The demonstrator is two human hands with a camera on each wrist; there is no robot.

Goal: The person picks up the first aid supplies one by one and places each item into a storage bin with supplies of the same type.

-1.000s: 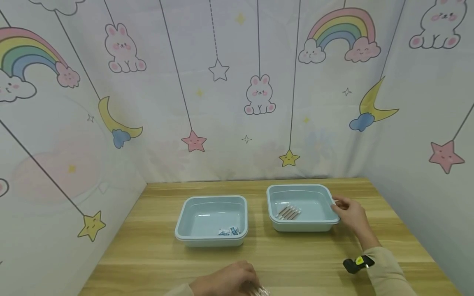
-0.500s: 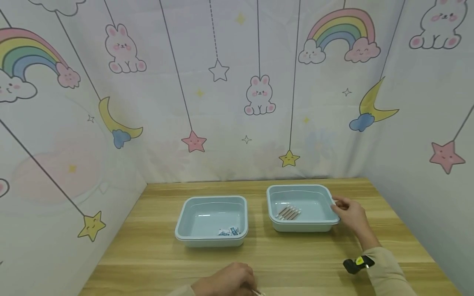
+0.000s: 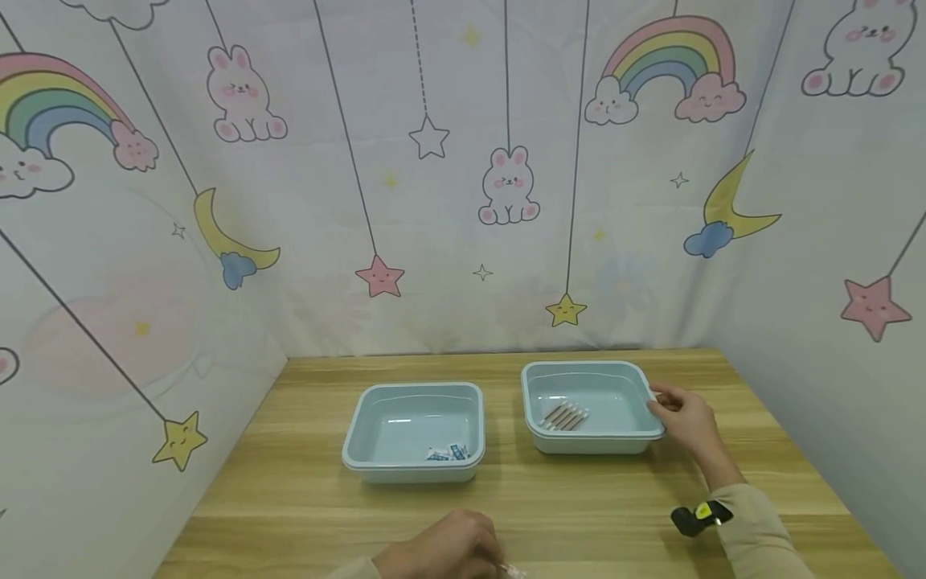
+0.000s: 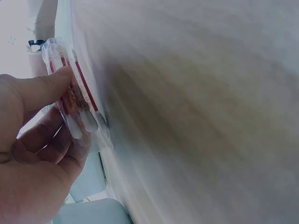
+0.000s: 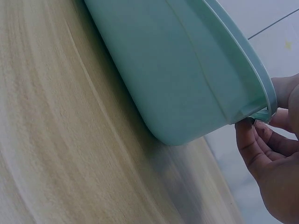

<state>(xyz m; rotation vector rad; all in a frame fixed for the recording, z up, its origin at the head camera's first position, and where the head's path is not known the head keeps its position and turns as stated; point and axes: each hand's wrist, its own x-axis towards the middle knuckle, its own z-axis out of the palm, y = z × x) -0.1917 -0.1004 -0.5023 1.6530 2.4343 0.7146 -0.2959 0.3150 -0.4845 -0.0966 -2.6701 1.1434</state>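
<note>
My left hand (image 3: 443,548) is low at the front of the table, pinching a clear plastic packet of cotton swabs (image 4: 77,91) between thumb and fingers. White tips and reddish-brown shafts show through the wrap in the left wrist view; in the head view only a shiny end of the wrap sticks out. At the right, my right hand (image 3: 687,420) grips the right-hand rim of a light blue plastic bin (image 3: 595,444), thumb and fingers on its edge (image 5: 261,79). Several more swabs (image 3: 564,416) lie side by side in that bin's left part.
A second light blue bin (image 3: 414,474) stands to the left, with small blue-and-white packets (image 3: 448,453) in its front right corner. Both bins stand on a wood-grain table (image 3: 579,515). Printed cloth walls (image 3: 448,209) enclose the back and sides.
The left hand shifts only slightly, and the packet's end turns out of sight and partly back into the head view. My right hand and both bins stay put.
</note>
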